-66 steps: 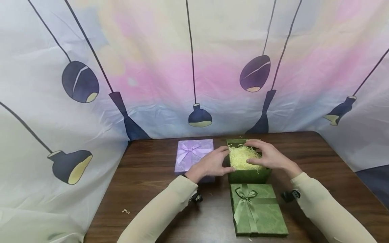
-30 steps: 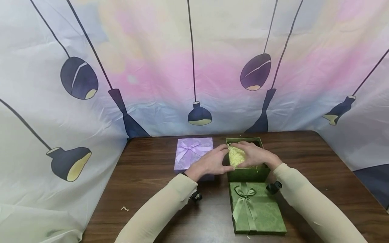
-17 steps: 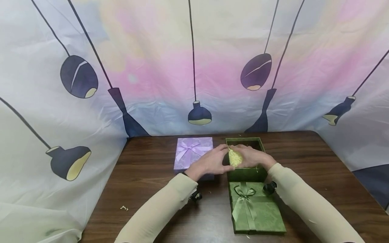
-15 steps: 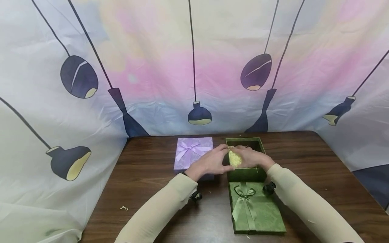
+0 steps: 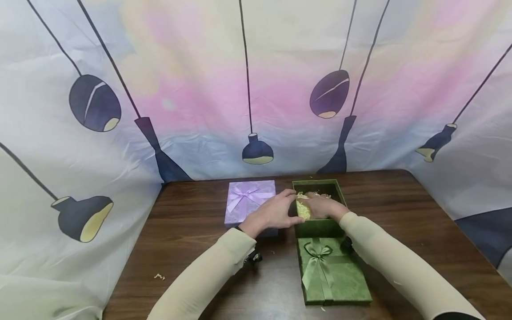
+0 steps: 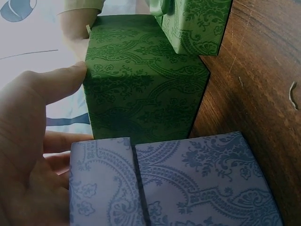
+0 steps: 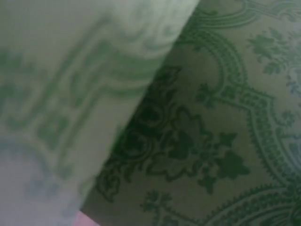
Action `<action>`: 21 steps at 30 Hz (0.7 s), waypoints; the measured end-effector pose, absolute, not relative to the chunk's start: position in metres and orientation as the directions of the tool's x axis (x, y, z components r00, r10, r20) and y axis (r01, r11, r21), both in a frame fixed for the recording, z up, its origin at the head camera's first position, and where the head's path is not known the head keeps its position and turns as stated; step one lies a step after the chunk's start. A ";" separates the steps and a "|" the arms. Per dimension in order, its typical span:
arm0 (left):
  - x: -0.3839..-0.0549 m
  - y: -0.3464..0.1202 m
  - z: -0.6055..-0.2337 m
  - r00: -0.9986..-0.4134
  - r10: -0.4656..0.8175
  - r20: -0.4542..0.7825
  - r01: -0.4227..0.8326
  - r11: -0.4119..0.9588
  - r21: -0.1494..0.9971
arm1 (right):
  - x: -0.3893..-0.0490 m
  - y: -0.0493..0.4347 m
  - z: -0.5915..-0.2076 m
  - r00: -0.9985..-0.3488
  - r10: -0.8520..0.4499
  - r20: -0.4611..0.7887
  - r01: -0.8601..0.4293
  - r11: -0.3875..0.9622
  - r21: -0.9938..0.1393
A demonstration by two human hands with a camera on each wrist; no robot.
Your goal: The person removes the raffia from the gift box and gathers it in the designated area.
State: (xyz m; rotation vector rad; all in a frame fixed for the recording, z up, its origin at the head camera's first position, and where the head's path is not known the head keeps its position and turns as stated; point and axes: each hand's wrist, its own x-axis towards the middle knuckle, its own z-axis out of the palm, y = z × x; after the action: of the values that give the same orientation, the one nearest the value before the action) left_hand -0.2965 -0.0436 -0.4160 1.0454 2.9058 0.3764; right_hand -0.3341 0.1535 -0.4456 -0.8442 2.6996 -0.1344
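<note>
An uncovered green gift box (image 5: 318, 229) holds pale yellow shredded paper (image 5: 302, 211). My left hand (image 5: 274, 210) is at its left side, thumb near the front corner and fingers at the rim. In the left wrist view, the thumb tip touches the edge of the patterned box (image 6: 141, 94). My right hand (image 5: 322, 206) is down inside the box, pressing on the shreds, its fingertips partly hidden. Directly in front lies the green lid (image 5: 344, 282) with a ribbon bow. The right wrist view shows only close green patterned surfaces (image 7: 211, 141).
Left of the green box stands a lilac gift box (image 5: 236, 215) with a bow, partly behind my left hand. Stray shreds (image 5: 159, 276) lie on the dark wooden table (image 5: 192, 231). A printed curtain (image 5: 208, 89) hangs behind the table.
My right hand has come left across the box and sunk into it, flattening the heaped shreds. The left hand has stayed at the rim. The head view has shifted slightly.
</note>
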 end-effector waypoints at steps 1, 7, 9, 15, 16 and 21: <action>-0.296 -0.043 -0.416 -0.773 0.633 0.052 0.625 0.745 0.234 | -0.334 0.153 -0.446 -0.779 -0.563 -0.275 -0.536 0.826 -0.173; -0.298 -0.042 -0.416 -0.780 0.623 0.053 0.617 0.754 0.225 | -0.335 0.148 -0.444 -0.785 -0.512 -0.349 -0.495 0.857 -0.143; -0.299 -0.042 -0.415 -0.783 0.620 0.057 0.615 0.755 0.227 | -0.336 0.145 -0.442 -0.788 -0.498 -0.363 -0.493 0.863 -0.115; -0.297 -0.042 -0.414 -0.781 0.623 0.044 0.615 0.755 0.229 | -0.336 0.143 -0.443 -0.784 -0.491 -0.379 -0.496 0.863 -0.092; -0.297 -0.042 -0.414 -0.781 0.623 0.041 0.615 0.755 0.230 | -0.336 0.143 -0.444 -0.784 -0.498 -0.370 -0.503 0.859 -0.090; -0.295 -0.042 -0.413 -0.780 0.625 0.044 0.617 0.754 0.225 | -0.339 0.144 -0.448 -0.799 -0.512 -0.315 -0.512 0.854 -0.092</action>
State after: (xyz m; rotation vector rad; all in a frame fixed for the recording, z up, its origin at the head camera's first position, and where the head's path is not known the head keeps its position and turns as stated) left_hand -0.2953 -0.0422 -0.4134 1.0305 2.9107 0.3542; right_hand -0.3386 0.1436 -0.4485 -0.7683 2.6997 -0.0034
